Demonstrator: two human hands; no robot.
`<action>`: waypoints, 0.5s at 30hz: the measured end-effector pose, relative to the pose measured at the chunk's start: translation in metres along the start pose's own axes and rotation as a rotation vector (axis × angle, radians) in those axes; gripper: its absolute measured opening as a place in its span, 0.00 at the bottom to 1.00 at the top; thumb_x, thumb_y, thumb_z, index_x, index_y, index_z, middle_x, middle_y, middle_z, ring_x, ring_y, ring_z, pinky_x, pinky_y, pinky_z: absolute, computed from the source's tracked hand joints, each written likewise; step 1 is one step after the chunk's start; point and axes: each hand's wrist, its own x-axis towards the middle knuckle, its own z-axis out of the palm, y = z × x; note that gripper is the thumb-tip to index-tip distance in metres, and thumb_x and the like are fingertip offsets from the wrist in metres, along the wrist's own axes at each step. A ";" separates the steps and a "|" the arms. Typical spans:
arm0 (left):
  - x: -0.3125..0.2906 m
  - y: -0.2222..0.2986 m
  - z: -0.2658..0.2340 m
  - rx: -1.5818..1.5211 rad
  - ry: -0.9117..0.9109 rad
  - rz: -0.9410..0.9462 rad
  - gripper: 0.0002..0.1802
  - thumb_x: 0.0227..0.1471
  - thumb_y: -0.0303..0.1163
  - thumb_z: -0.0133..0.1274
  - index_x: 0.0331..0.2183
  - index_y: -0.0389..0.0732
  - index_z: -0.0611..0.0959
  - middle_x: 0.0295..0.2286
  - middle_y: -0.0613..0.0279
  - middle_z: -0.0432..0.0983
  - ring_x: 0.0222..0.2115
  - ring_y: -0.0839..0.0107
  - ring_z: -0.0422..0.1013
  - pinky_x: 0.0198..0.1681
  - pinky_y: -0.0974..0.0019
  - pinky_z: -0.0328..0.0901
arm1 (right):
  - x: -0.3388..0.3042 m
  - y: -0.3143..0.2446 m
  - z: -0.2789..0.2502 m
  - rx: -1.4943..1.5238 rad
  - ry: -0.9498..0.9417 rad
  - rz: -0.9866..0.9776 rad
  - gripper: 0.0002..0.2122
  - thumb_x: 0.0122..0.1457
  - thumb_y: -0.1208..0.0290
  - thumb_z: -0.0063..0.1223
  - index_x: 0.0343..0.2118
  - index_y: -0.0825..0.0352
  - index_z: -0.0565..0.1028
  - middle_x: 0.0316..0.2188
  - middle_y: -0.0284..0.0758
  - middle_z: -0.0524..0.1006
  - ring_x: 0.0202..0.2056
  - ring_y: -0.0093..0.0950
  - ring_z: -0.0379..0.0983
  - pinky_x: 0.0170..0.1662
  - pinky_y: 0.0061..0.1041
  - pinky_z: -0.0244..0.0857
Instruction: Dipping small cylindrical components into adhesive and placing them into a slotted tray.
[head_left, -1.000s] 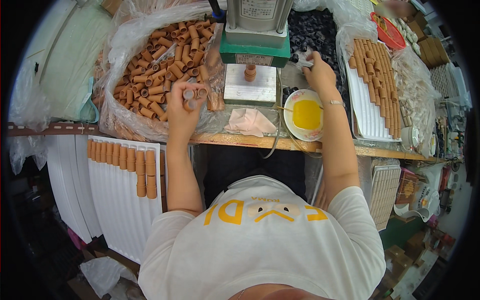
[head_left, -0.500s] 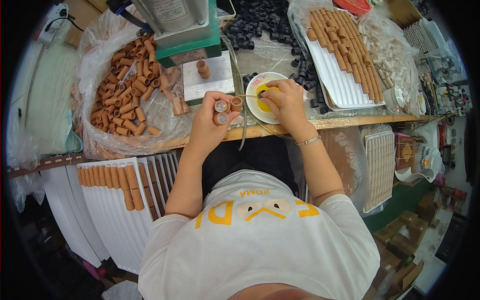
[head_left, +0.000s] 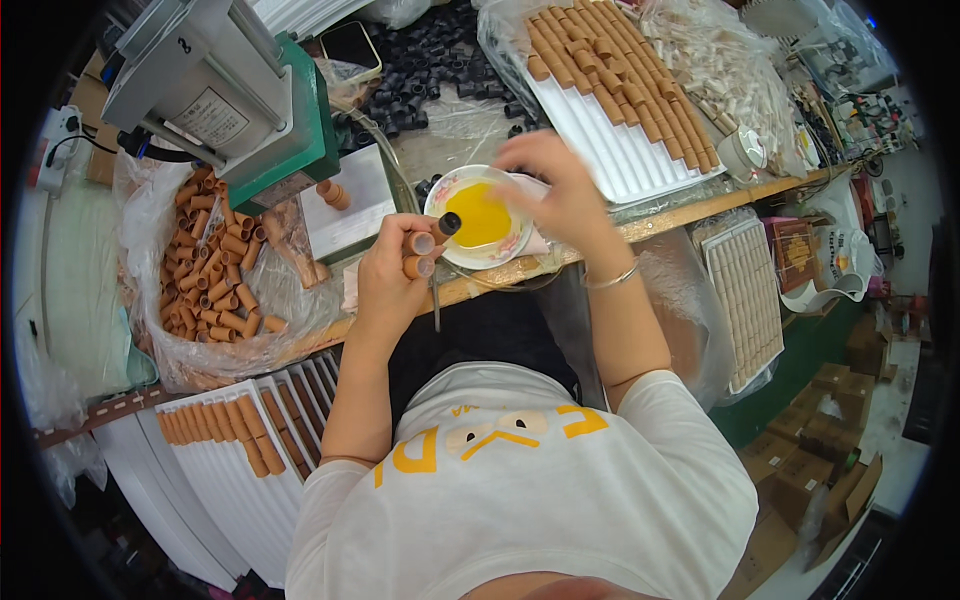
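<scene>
Left hand (head_left: 385, 285): closed around two short orange-brown cardboard tubes (head_left: 418, 254), open ends facing up, stacked one above the other at the fingertips; one tube capped with a small black plug (head_left: 449, 224).
Held tubes: just left of the shallow white dish of yellow liquid (head_left: 478, 217), the plugged end over the dish's left rim.
Right hand (head_left: 560, 190): blurred, above the right side of the dish, fingers curled loosely; cannot tell whether pinching anything.
Dish: on the wooden bench edge (head_left: 690, 212), directly ahead of the white-shirted torso.
Left of dish: small white platform (head_left: 345, 205) with one tube standing on it, under a green and grey press machine (head_left: 230, 90).
Further left of dish: clear plastic bag heaped with loose tubes (head_left: 215, 270).
Behind dish: pile of black caps (head_left: 430, 70).
Right of dish: white ribbed tray (head_left: 640, 160) with a row of long tube stacks.
Below bench, left of dish: white ribbed trays (head_left: 240, 470) with more tube rows.
</scene>
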 end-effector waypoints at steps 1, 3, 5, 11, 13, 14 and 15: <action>0.000 -0.001 -0.003 0.015 0.007 -0.036 0.17 0.45 0.17 0.57 0.38 0.41 0.72 0.33 0.56 0.79 0.34 0.59 0.77 0.36 0.63 0.71 | 0.008 0.013 -0.017 -0.167 0.180 0.152 0.10 0.48 0.67 0.66 0.29 0.65 0.77 0.35 0.35 0.77 0.36 0.38 0.71 0.39 0.35 0.65; -0.002 -0.005 -0.009 0.010 0.017 -0.058 0.17 0.46 0.16 0.55 0.38 0.40 0.71 0.35 0.54 0.77 0.35 0.56 0.77 0.38 0.62 0.71 | 0.018 0.057 -0.063 -0.668 0.401 0.360 0.12 0.49 0.63 0.66 0.30 0.66 0.78 0.33 0.38 0.78 0.37 0.39 0.73 0.39 0.36 0.67; -0.006 -0.016 -0.014 0.053 0.035 -0.010 0.16 0.46 0.16 0.54 0.38 0.39 0.70 0.36 0.54 0.77 0.35 0.55 0.77 0.38 0.62 0.70 | 0.017 0.093 -0.087 -1.056 0.365 0.553 0.14 0.49 0.60 0.66 0.30 0.66 0.78 0.32 0.39 0.79 0.37 0.40 0.74 0.38 0.38 0.67; -0.009 -0.009 -0.028 -0.087 0.041 -0.164 0.17 0.45 0.16 0.54 0.37 0.38 0.70 0.36 0.56 0.77 0.37 0.58 0.75 0.41 0.63 0.70 | 0.002 0.111 -0.096 -1.035 0.289 0.610 0.14 0.50 0.58 0.64 0.28 0.65 0.78 0.30 0.39 0.79 0.36 0.39 0.75 0.39 0.41 0.66; -0.009 -0.014 -0.033 -0.024 0.074 -0.125 0.16 0.45 0.16 0.54 0.37 0.39 0.71 0.36 0.56 0.77 0.37 0.58 0.76 0.41 0.63 0.70 | -0.001 0.100 -0.086 -0.830 0.401 0.558 0.12 0.49 0.62 0.65 0.29 0.65 0.77 0.27 0.35 0.79 0.32 0.33 0.76 0.38 0.37 0.65; -0.008 -0.016 -0.036 0.037 0.099 -0.087 0.15 0.46 0.16 0.54 0.37 0.39 0.71 0.35 0.57 0.77 0.36 0.58 0.76 0.40 0.62 0.70 | -0.003 0.093 -0.077 -0.820 0.390 0.557 0.12 0.49 0.62 0.65 0.29 0.65 0.77 0.27 0.35 0.79 0.32 0.33 0.76 0.38 0.37 0.65; -0.006 -0.016 -0.040 0.117 0.099 -0.058 0.15 0.46 0.18 0.55 0.37 0.41 0.72 0.35 0.57 0.77 0.36 0.57 0.75 0.39 0.61 0.69 | -0.002 0.072 -0.061 -0.520 0.352 0.485 0.12 0.48 0.64 0.66 0.30 0.65 0.77 0.27 0.35 0.79 0.30 0.32 0.76 0.36 0.33 0.66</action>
